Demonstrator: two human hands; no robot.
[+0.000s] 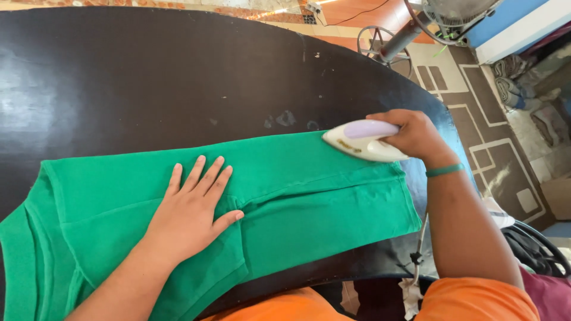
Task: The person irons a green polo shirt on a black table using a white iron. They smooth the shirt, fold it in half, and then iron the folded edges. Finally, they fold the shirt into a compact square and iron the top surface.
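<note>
Presently, the left hand lies flat and open on the green garment, fingers spread and pointing toward the far edge of the dark table, palm pressing the cloth near its middle. The right hand is closed around the lilac handle of a small white iron; the iron's sole rests on the garment's far hem, close to the table's right edge. A green band circles that wrist.

The garment lies lengthwise along the near edge of the table, its left end hanging off the near left corner, its right end stopping short of the right edge. The far half of the table shows bare dark surface with a few pale marks just beyond the iron.

The left forearm comes in low from the near edge, angled rightward. The right forearm reaches forward from an orange sleeve, wrist bent inward. A cord hangs beneath it, off the near edge.
</note>
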